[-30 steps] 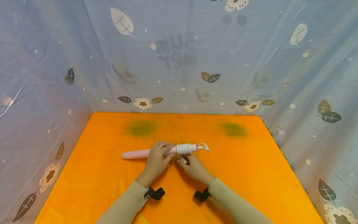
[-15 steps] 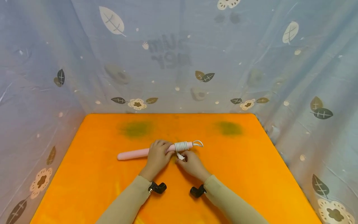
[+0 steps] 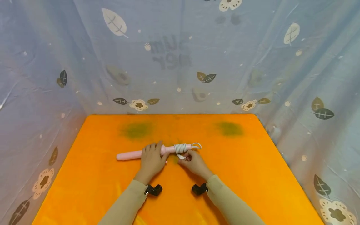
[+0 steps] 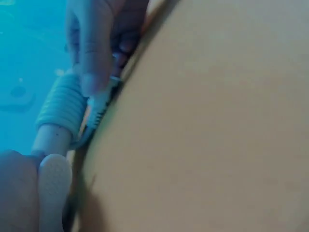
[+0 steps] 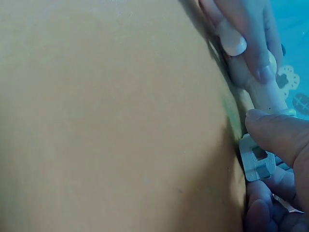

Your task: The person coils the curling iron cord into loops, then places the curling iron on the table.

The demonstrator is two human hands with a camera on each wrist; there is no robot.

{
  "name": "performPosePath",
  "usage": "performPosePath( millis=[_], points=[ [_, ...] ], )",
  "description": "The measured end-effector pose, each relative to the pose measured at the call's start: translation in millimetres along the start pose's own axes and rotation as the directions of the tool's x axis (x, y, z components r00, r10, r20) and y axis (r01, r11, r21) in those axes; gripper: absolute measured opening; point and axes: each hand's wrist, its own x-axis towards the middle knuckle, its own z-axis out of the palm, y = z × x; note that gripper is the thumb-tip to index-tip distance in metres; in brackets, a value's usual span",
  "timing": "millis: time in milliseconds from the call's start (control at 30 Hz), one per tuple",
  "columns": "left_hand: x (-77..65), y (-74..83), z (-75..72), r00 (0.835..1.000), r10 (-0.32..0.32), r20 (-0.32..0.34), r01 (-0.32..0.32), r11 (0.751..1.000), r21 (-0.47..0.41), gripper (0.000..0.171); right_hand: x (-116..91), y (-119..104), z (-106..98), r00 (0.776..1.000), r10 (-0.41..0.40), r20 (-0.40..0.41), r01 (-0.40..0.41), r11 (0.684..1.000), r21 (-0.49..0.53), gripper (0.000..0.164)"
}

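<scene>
A pink curling iron [image 3: 128, 155] lies slantwise on the table, its barrel pointing left. My left hand [image 3: 152, 161] grips it around the middle, beside the clamp lever [image 4: 55, 179]. White cord [image 3: 180, 148] is wound in tight coils about the handle, and a small cord loop [image 3: 197, 145] sticks out past the handle's end. Just below the coils, my right hand [image 3: 195, 164] pinches the white plug [image 5: 251, 159] between thumb and fingers. A short ribbed piece of cord runs from the plug toward the coils in the left wrist view.
An orange cloth covers the table [image 3: 239, 162], with two greenish patches near the far edge. A pale blue curtain [image 3: 174, 78] printed with leaves and flowers hangs behind and on both sides. Each wrist carries a black camera mount [image 3: 154, 190].
My left hand has shifted left along the curling iron toward the barrel, uncovering more of the handle beside the coils. My right hand keeps hold of the plug. The head view has shifted slightly.
</scene>
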Motion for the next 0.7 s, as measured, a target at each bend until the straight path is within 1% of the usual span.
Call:
performPosePath(
  millis=[33, 100, 200, 367, 467, 567, 700],
  points=[
    [-1.1, -1.1, 0.5, 1.0, -0.007, -0.008, 0.007, 1.0, 0.0, 0.063, 0.1, 0.1, -0.1, 1.0, 0.0, -0.005, 0.0, 1.0, 0.004, 0.03],
    [-2.8, -1.9, 2.2, 0.999, 0.007, -0.032, -0.007, 1.0, -0.006, 0.062, -0.1, 0.3, -0.2, 1.0, -0.008, -0.015, 0.008, 1.0, 0.007, 0.03],
    [-4.3, -0.8, 5.2, 0.998, 0.021, -0.052, -0.021, 1.0, -0.007, 0.061, -1.2, 0.5, 0.2, 0.999, -0.007, -0.034, 0.008, 1.0, 0.002, 0.031],
    [-4.9, 0.3, 11.0, 0.998, 0.005, -0.064, -0.006, 1.0, -0.005, 0.06, -0.2, 2.9, 1.4, 0.999, -0.002, -0.054, 0.001, 1.0, -0.01, 0.032],
    [-5.4, -0.2, 11.8, 0.997, -0.006, -0.072, 0.006, 1.0, -0.001, 0.06, 0.2, 2.4, 1.4, 0.999, -0.023, -0.047, 0.022, 1.0, -0.01, 0.033],
    [-5.6, -0.7, 11.2, 0.998, -0.011, -0.066, 0.01, 1.0, -0.006, 0.061, -0.6, 1.3, 0.2, 0.998, -0.054, -0.026, 0.053, 0.998, -0.023, 0.031],
    [-5.7, -1.4, 7.9, 0.999, 0.0, -0.042, -0.001, 1.0, -0.024, 0.062, -2.5, 0.1, -4.8, 0.994, -0.106, 0.027, 0.107, 0.994, -0.034, 0.019]
  ],
)
